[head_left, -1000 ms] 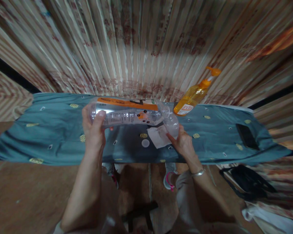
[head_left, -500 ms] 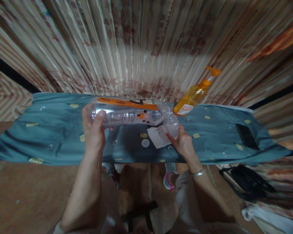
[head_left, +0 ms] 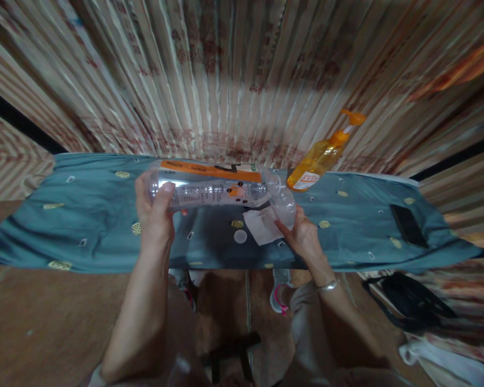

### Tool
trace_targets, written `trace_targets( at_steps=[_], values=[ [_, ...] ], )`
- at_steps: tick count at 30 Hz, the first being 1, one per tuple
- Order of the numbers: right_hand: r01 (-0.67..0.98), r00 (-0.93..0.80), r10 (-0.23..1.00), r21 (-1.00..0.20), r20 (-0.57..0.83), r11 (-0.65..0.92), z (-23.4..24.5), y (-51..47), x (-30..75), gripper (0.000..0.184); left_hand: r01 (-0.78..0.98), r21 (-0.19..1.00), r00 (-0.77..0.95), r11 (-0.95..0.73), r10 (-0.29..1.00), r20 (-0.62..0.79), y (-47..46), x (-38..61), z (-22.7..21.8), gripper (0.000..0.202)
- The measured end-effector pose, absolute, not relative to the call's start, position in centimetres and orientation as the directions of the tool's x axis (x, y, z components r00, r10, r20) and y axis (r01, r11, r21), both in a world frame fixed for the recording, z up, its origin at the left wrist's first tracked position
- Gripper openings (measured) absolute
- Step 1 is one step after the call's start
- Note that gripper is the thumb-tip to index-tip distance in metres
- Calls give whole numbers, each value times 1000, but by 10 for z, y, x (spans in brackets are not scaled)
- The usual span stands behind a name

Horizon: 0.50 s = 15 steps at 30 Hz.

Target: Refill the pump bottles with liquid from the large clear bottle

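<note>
My left hand [head_left: 155,207] is closed around the base end of a large clear plastic bottle [head_left: 210,188] with an orange and white label. The bottle lies sideways in the air, its neck to the right. My right hand [head_left: 302,231] grips a clear plastic cup [head_left: 285,207], tilted, its opening at the bottle's mouth. Whether the two touch, I cannot tell. Below the cup a white napkin [head_left: 262,227] rests on the blue-green cloth. A small round whitish cap [head_left: 240,236] lies left of the napkin.
A pump bottle [head_left: 317,161] of orange liquid stands behind the cup. On the right of the cloth-covered table [head_left: 358,226] lies a black phone [head_left: 408,226]. A striped curtain [head_left: 226,80] hangs behind. A black bag [head_left: 407,301] is down at the right.
</note>
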State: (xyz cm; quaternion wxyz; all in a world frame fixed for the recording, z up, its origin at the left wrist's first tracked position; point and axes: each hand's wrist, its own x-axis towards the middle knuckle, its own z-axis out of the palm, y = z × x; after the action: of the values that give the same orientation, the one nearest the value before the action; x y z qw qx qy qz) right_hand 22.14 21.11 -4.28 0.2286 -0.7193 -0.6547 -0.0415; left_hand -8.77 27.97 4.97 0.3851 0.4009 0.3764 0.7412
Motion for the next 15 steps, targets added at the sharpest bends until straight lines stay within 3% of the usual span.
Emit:
trace_targets(
  at_steps=[15],
  values=[
    [957,147,925,-288,350,-43,-43,211,222,63,-217,881,-350,-421,876,332,280,-90,46,47]
  ],
)
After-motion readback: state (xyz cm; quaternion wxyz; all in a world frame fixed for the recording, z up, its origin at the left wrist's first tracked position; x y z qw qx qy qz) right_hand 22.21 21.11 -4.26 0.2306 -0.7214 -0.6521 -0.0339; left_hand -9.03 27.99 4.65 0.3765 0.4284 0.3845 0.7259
